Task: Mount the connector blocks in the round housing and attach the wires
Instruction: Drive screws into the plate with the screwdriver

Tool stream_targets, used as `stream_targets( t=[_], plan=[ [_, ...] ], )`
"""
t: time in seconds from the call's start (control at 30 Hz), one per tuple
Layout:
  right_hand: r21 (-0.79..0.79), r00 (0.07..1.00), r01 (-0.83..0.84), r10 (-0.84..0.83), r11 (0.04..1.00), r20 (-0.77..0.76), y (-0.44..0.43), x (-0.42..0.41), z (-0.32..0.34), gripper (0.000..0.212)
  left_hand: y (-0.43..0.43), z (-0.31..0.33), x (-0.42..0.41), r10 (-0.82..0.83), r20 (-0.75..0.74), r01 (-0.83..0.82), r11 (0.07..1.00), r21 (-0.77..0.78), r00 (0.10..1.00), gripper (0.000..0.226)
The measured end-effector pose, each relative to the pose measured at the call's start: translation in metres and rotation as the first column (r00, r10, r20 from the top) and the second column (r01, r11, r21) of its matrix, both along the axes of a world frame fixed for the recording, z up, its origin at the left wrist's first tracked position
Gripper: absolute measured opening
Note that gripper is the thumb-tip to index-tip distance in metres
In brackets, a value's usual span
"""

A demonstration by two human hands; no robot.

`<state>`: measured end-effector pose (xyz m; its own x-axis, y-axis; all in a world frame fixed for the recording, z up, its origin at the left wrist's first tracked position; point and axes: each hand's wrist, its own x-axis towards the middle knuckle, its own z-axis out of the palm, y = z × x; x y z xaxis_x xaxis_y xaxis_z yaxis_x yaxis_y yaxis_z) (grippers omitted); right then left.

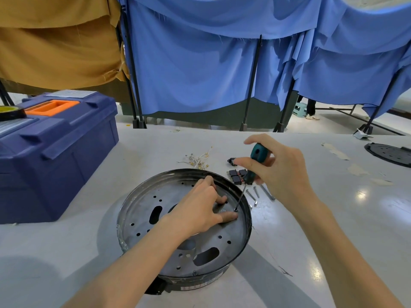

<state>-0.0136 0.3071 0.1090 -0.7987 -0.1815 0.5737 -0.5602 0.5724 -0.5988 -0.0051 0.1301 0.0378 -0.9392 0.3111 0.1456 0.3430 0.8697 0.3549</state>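
Round housing (pixel 142 210) sits lower centre of frame on the grey table (pixel 333 218), open side up, perforated metal plate showing inside. Screwdriver (pixel 255 161), teal and black handle, is tilted; its tip meets a small screw on the plate by the right inner wall.

Right hand (pixel 282 172), centre right, grips the handle: fingers curled round it, thumb against the near side.

Left hand (pixel 200 207) lies inside the housing, fingers spread on the plate. Forefinger stretched out, tip just beside the screwdriver tip; thumb points to the far rim. Whether it pinches anything: cannot tell.

Connector blocks (pixel 236 175), black with red, lie on the table just beyond the right rim, partly behind the screwdriver. Loose screws (pixel 255 194) just right of the rim. Wires (pixel 199 160), pale with brass ends, tangled beyond the far rim.

Blue toolbox (pixel 55 152) with orange handle at left, tape roll (pixel 10 112) on its lid. Black round cover (pixel 389 153) at right edge. Blue cloth (pixel 200 63) and brown cloth (pixel 55 41) hang across the top
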Motion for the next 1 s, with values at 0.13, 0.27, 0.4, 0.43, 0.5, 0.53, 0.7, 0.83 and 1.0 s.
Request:
stream_targets(
  t=[0.13,0.27,0.4,0.43,0.5,0.53,0.7,0.83,1.0],
  plan=[
    [0.128,0.997,0.038,-0.046,0.991,0.063,0.004,-0.005,0.001,0.051,0.000,0.000,0.000,0.005,0.008,-0.006,1.000,0.014,1.000,0.062],
    [0.132,0.988,-0.081,0.062,0.988,0.143,0.013,-0.011,0.005,0.038,0.000,-0.001,0.000,0.011,0.012,-0.011,1.000,0.018,1.000,0.063],
    [0.033,0.998,-0.031,0.029,0.999,0.053,0.004,-0.007,0.001,0.032,0.000,0.000,0.000,0.008,0.009,-0.008,1.000,-0.004,1.000,0.062],
    [0.028,0.999,-0.021,0.020,0.999,0.046,0.002,-0.005,-0.001,0.025,0.000,0.000,0.000,0.009,0.012,-0.009,1.000,-0.005,1.000,0.061],
    [0.107,0.999,0.047,-0.049,0.993,0.020,0.002,-0.005,0.001,0.032,0.000,0.001,0.000,0.012,0.016,-0.012,1.000,-0.003,1.000,0.063],
    [0.177,0.997,0.075,-0.080,0.981,0.018,0.005,-0.005,0.002,0.040,0.000,0.001,0.000,0.015,0.021,-0.015,1.000,-0.003,1.000,0.064],
    [0.151,0.996,-0.066,0.055,0.986,0.077,0.010,-0.006,0.005,0.026,0.000,0.002,0.001,0.029,0.042,-0.030,0.999,0.024,0.999,0.065],
    [0.088,0.998,0.010,-0.016,0.996,0.062,0.003,-0.007,0.007,0.037,0.002,0.005,0.000,0.007,0.032,-0.009,0.997,0.078,0.999,0.061],
    [0.172,0.975,0.223,-0.221,0.960,-0.027,-0.002,-0.011,0.004,0.066,0.011,0.024,-0.001,0.033,0.032,-0.043,0.888,0.459,0.999,0.048]
  ],
)
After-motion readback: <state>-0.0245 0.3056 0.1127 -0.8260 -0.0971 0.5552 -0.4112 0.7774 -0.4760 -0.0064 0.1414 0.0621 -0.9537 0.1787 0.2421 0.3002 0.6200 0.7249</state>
